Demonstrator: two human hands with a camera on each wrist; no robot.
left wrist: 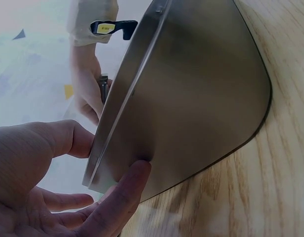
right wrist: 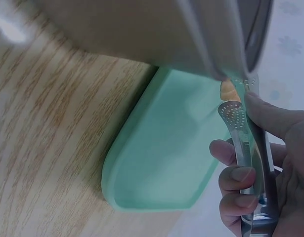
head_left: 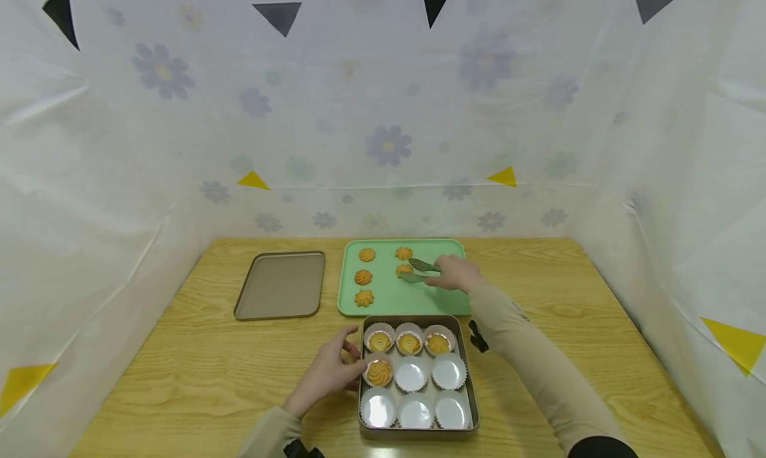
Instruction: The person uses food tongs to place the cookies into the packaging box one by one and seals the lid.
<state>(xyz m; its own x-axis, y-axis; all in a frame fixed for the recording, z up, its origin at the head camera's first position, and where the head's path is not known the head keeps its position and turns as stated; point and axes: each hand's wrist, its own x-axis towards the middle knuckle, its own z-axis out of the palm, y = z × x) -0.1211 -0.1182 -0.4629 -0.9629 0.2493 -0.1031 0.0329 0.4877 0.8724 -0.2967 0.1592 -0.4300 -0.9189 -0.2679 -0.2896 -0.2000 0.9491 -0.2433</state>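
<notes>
My right hand holds metal tongs over the green tray. The tongs' perforated tips stand apart, one on each side of a piped cookie in the tray's right column. My left hand is at the left side of a deep square baking pan. In the left wrist view its thumb touches the rim and a fingertip rests against the outer wall. White paper cups line the pan in rows. Cookies sit in the three back cups and in the middle row's left cup; the other cups hold none.
Another cookie lies just behind the one at the tongs. Three more cookies form the tray's left column. A shallow brown tray lies left of the green one. Patterned sheeting surrounds the wooden table.
</notes>
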